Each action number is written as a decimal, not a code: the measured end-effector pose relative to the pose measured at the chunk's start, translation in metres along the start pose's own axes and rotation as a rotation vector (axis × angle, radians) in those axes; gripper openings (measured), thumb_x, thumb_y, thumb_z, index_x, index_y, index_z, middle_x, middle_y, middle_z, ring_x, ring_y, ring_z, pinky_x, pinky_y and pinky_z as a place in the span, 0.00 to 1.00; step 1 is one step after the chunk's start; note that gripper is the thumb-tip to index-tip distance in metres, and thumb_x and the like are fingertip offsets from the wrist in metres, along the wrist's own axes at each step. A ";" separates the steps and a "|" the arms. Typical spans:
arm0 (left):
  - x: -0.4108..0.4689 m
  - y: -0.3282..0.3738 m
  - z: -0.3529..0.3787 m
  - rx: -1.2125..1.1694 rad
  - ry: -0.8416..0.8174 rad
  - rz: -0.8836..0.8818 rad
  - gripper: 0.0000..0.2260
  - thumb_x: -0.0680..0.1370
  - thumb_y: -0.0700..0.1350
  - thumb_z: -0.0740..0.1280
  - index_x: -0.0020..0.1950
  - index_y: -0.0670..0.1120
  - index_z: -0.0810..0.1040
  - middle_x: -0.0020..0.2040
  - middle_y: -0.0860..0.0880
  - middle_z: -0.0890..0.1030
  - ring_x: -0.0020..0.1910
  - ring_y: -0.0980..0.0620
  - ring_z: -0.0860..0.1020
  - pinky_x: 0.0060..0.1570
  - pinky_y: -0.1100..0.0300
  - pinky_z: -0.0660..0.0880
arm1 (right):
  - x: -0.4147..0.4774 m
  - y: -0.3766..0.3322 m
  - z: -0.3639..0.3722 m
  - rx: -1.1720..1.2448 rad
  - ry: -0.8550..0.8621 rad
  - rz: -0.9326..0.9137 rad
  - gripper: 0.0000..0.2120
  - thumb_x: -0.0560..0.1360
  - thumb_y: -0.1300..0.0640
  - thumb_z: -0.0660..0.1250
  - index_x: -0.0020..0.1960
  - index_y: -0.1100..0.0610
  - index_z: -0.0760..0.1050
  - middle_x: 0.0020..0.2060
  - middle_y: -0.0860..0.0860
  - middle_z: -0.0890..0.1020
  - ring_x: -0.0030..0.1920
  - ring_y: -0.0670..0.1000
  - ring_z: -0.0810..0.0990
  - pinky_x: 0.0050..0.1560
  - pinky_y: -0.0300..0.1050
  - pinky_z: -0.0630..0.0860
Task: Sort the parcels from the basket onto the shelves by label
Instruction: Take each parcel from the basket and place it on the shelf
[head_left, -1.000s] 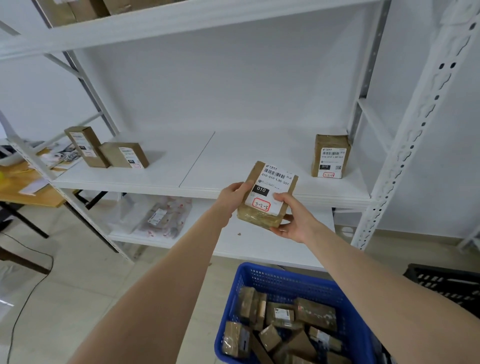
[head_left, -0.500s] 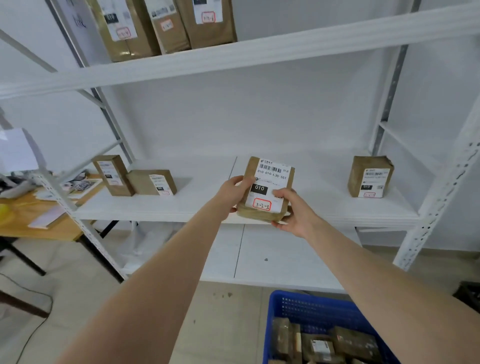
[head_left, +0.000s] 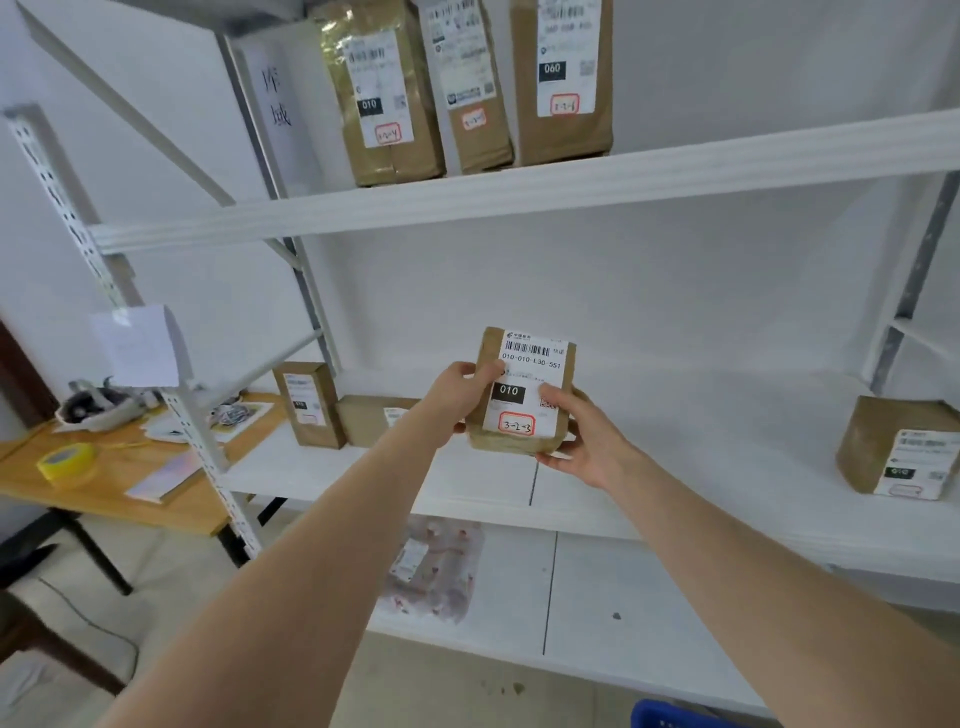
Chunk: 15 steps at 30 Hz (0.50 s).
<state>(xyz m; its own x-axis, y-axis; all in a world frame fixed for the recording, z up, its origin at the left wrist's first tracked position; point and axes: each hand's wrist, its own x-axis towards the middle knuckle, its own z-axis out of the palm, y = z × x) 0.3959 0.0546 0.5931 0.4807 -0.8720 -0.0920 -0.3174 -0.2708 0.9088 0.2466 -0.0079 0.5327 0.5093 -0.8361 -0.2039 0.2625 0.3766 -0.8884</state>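
I hold a small brown parcel (head_left: 524, 395) upright in both hands, above the front of the middle shelf (head_left: 701, 467). Its white label faces me, with "010" on a black patch and a red-circled code reading 3-2-3. My left hand (head_left: 457, 397) grips its left edge, thumb on the label. My right hand (head_left: 582, 441) grips its right edge and bottom corner. Only a corner of the blue basket (head_left: 665, 716) shows at the bottom edge.
Two brown parcels (head_left: 311, 405) stand at the middle shelf's left end, another parcel (head_left: 898, 447) at its right. Three tall parcels (head_left: 467, 83) line the upper shelf (head_left: 519, 192). A plastic-wrapped packet (head_left: 436, 571) lies on the lower shelf. A wooden table (head_left: 104, 483) with yellow tape stands left.
The view has tilted up and moved closer: the upper shelf's parcels now fill the top and the basket has nearly left the frame. Both hands keep hold of the parcel, now raised level with the middle shelf.
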 end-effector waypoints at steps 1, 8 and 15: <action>0.012 -0.002 -0.011 0.006 0.009 -0.003 0.27 0.77 0.59 0.63 0.71 0.46 0.67 0.57 0.47 0.79 0.53 0.46 0.78 0.49 0.53 0.76 | 0.013 0.001 0.010 0.016 0.000 0.007 0.18 0.72 0.50 0.72 0.60 0.48 0.74 0.52 0.54 0.81 0.55 0.59 0.78 0.59 0.58 0.75; 0.079 -0.008 -0.088 -0.033 -0.040 -0.035 0.24 0.78 0.59 0.62 0.69 0.46 0.70 0.56 0.48 0.80 0.50 0.45 0.80 0.52 0.50 0.77 | 0.088 -0.005 0.081 0.025 0.004 0.036 0.10 0.74 0.50 0.70 0.52 0.51 0.75 0.49 0.53 0.80 0.52 0.57 0.78 0.61 0.61 0.73; 0.120 -0.020 -0.145 -0.059 -0.146 -0.089 0.23 0.77 0.59 0.64 0.63 0.44 0.72 0.54 0.47 0.81 0.49 0.42 0.81 0.42 0.52 0.80 | 0.129 -0.002 0.129 -0.049 0.019 0.024 0.07 0.75 0.52 0.68 0.51 0.52 0.75 0.47 0.52 0.81 0.53 0.58 0.78 0.63 0.62 0.71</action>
<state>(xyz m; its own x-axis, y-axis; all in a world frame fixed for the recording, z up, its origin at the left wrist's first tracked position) 0.5784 0.0150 0.6232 0.3796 -0.8969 -0.2271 -0.2285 -0.3287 0.9164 0.4175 -0.0648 0.5610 0.4991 -0.8347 -0.2328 0.2097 0.3770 -0.9021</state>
